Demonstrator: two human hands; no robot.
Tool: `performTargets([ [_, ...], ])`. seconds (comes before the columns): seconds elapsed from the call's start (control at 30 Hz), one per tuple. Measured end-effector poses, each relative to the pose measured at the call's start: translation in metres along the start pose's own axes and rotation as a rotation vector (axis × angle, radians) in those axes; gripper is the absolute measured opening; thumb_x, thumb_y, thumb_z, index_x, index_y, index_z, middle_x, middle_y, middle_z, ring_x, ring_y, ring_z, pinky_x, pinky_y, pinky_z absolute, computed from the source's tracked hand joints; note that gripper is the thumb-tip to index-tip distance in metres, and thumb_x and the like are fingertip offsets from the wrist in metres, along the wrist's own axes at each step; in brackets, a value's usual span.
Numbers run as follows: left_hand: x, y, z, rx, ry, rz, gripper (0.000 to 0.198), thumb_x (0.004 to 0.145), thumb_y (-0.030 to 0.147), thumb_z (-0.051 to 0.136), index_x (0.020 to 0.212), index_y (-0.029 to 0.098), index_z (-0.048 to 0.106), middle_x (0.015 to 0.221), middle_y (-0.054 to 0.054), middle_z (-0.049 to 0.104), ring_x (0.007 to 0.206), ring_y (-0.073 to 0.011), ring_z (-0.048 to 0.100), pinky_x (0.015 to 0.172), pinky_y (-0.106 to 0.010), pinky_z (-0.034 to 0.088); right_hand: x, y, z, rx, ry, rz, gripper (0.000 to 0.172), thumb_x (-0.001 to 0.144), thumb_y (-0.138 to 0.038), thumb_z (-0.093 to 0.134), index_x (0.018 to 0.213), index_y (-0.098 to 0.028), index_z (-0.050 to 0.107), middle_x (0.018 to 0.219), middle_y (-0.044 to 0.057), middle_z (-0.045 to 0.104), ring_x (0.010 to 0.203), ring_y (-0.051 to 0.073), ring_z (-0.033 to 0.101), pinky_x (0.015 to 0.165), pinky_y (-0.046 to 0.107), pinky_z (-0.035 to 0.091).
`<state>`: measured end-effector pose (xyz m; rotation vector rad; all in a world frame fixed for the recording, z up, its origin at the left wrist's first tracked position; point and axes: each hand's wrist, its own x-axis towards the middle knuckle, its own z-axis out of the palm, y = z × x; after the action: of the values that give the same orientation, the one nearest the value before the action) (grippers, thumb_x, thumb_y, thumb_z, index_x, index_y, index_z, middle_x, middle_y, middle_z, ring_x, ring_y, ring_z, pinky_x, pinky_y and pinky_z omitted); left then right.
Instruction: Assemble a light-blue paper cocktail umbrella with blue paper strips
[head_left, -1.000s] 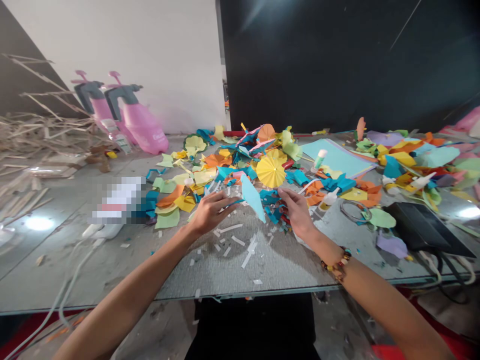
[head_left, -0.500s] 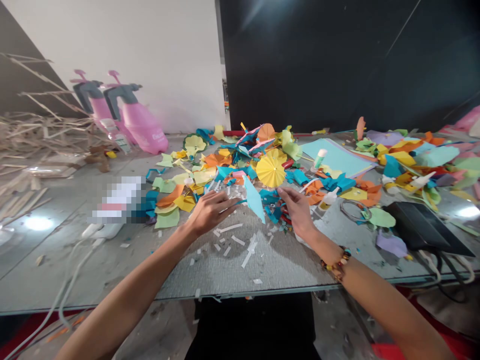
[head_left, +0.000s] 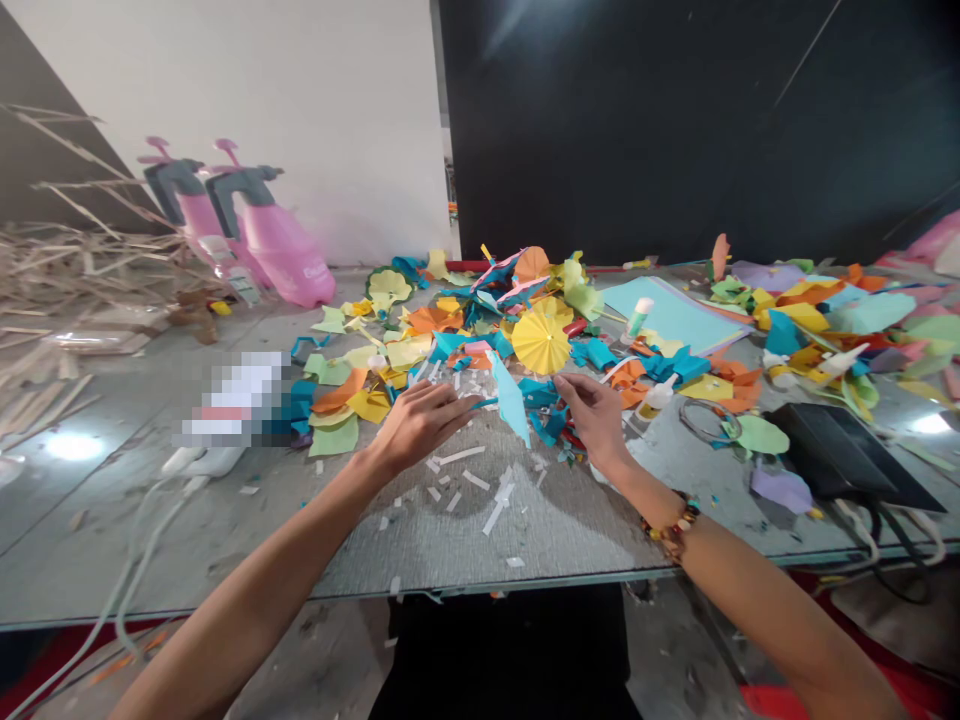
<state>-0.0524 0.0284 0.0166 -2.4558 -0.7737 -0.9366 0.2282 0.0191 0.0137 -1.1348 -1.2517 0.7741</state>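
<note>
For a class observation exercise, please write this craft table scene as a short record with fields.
Left hand: fingers extended towards the pale blue kite-shaped paper piece; grip unclear
Right hand: on the other side of that paper; grip unclear
Right wrist: multicoloured beaded bracelet
Just beyond the hands: round yellow paper parasol
Surface: grey tabletop strewn with white paper offcuts
Far left: two pink plastic pump sprayers

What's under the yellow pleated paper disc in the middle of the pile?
The yellow pleated paper disc rests on a heap of coloured paper scraps, which show around its edge. Directly beneath, it covers whatever lies there, so that cannot be seen.
</note>
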Motion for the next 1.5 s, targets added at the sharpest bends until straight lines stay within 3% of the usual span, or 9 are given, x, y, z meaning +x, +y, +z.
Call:
performTargets([
  [0.3,-0.001,0.003,0.0,-0.076,-0.002,-0.063,0.028,0.101,0.03,0.057,0.127,0.023,0.067,0.08,0.0,0.064,0.069,-0.0115,0.06,0.07,-0.026,0.049,0.0,0.001,-0.002,-0.131,-0.012,-0.103,0.033,0.086,-0.053,0.07,0.092,-0.022,0.079,0.084,0.005,0.077,0.071,0.021,0.068,0.063,0.032,0.049],
  [0.47,0.001,0.007,-0.001,-0.08,0.016,-0.053,0.024,0.1,0.026,0.058,0.12,0.021,0.069,0.081,-0.001,0.067,0.07,-0.0122,0.062,0.07,-0.026,0.049,-0.006,-0.003,-0.001,-0.158,-0.04,-0.124,0.031,0.087,-0.051,0.069,0.095,-0.023,0.08,0.093,0.006,0.08,0.076,0.022,0.07,0.067,0.033,0.052],
  [0.63,0.006,0.013,-0.003,-0.112,0.057,-0.057,0.021,0.101,0.027,0.056,0.114,0.021,0.071,0.081,-0.002,0.07,0.069,-0.012,0.064,0.068,-0.025,0.05,-0.009,-0.007,0.0,-0.197,-0.063,-0.136,0.03,0.088,-0.05,0.069,0.093,-0.024,0.081,0.089,0.004,0.08,0.074,0.022,0.068,0.065,0.033,0.051],
  [0.9,0.006,0.014,-0.002,-0.114,0.081,-0.108,0.017,0.1,0.026,0.058,0.104,0.016,0.071,0.081,-0.003,0.068,0.069,-0.0128,0.061,0.067,-0.025,0.047,-0.006,-0.008,0.001,-0.003,-0.132,-0.015,0.035,0.082,-0.05,0.075,0.106,-0.025,0.081,0.097,0.004,0.08,0.068,0.019,0.067,0.064,0.033,0.055],
  [1.1,0.004,0.016,0.001,-0.135,0.084,-0.145,0.015,0.1,0.026,0.058,0.101,0.016,0.07,0.079,-0.003,0.066,0.067,-0.012,0.058,0.065,-0.024,0.045,-0.005,-0.006,0.003,0.117,-0.147,0.073,0.033,0.077,-0.047,0.08,0.102,-0.026,0.082,0.096,0.003,0.08,0.074,0.018,0.067,0.066,0.03,0.053],
  [1.3,0.005,0.02,-0.001,-0.081,0.142,-0.106,0.015,0.099,0.024,0.06,0.107,0.016,0.07,0.076,-0.002,0.065,0.066,-0.0124,0.058,0.064,-0.025,0.045,-0.006,-0.007,0.004,0.205,-0.123,0.218,0.039,0.069,-0.049,0.085,0.097,-0.021,0.083,0.074,0.002,0.075,0.058,0.014,0.058,0.051,0.027,0.043],
  [1.5,0.008,0.026,-0.002,-0.026,0.162,-0.071,0.018,0.098,0.022,0.061,0.113,0.017,0.069,0.076,0.0,0.067,0.067,-0.0115,0.061,0.065,-0.025,0.045,-0.004,-0.004,0.005,0.269,-0.106,0.284,0.042,0.066,-0.047,0.088,0.097,-0.02,0.082,0.066,0.0,0.07,0.055,0.011,0.053,0.05,0.025,0.039],
])
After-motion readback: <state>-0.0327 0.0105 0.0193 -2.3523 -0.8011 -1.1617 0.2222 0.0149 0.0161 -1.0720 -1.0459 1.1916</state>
